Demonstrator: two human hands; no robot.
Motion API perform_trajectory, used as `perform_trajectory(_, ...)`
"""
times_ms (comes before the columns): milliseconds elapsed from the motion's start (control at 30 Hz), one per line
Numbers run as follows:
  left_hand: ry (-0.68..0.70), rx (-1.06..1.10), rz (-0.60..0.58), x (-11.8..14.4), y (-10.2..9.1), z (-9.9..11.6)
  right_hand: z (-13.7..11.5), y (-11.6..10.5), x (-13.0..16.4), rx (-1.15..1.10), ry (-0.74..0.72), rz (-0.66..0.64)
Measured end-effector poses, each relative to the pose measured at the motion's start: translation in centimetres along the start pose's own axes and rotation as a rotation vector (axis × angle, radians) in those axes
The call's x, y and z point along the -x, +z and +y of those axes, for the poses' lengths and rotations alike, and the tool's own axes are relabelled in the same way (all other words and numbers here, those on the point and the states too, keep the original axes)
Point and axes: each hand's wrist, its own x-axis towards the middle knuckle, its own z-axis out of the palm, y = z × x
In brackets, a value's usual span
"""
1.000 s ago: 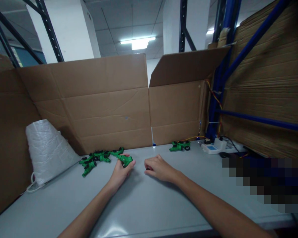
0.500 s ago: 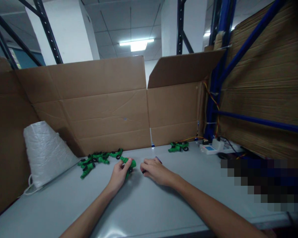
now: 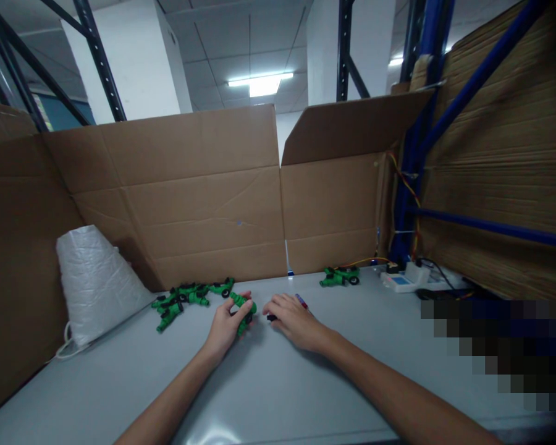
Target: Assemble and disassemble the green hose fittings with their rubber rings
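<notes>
My left hand (image 3: 225,321) is closed around a green toy piece (image 3: 244,316) with ribbed, rounded parts, held just above the grey tabletop. To its right, my right hand (image 3: 291,318) is curled with the fingertips down. A small black piece (image 3: 272,317) shows at its fingertips. Behind the knuckles sticks out the end of a thin purple and red stick-like thing (image 3: 301,301); whether it joins the black piece is hidden by the hand. Left of my hands lies a cluster of green toys with black wheels (image 3: 189,294). Another green toy with black wheels (image 3: 340,276) lies at the back right.
A white woven bag (image 3: 97,284) leans at the left. Cardboard panels (image 3: 204,198) wall the back and sides of the grey table (image 3: 259,395). A white power strip (image 3: 401,281) with wires lies beside the blue rack post (image 3: 405,216) at the right.
The whole view has shifted slightly, so everything appears a little further right. The green toy piece has turned a little in my left hand. More of the purple and red end shows behind my right hand.
</notes>
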Motion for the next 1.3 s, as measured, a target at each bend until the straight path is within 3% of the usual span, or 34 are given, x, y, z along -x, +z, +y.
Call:
perform_trajectory(233, -0.005, 0.21, -0.034, -0.1, 0.4, -0.2, 0.2, -0.4, -0.1, -0.126, 0.022, 0.101)
perform_trajectory(600, -0.086, 0.288, -0.153, 0.4, 0.6, -0.3, 0.2, -0.5, -0.2, -0.191, 0.041, 0.164)
perform_trajectory(933, -0.071, 0.08, -0.152, 0.5, 0.4, 0.6, -0.3, -0.6, -0.3, -0.193, 0.07, 0.202)
perform_trajectory(1300, -0.047, 0.082, -0.172, 0.3, 0.4, 0.0, -0.6, -0.9, -0.2, -0.194, 0.019, 0.242)
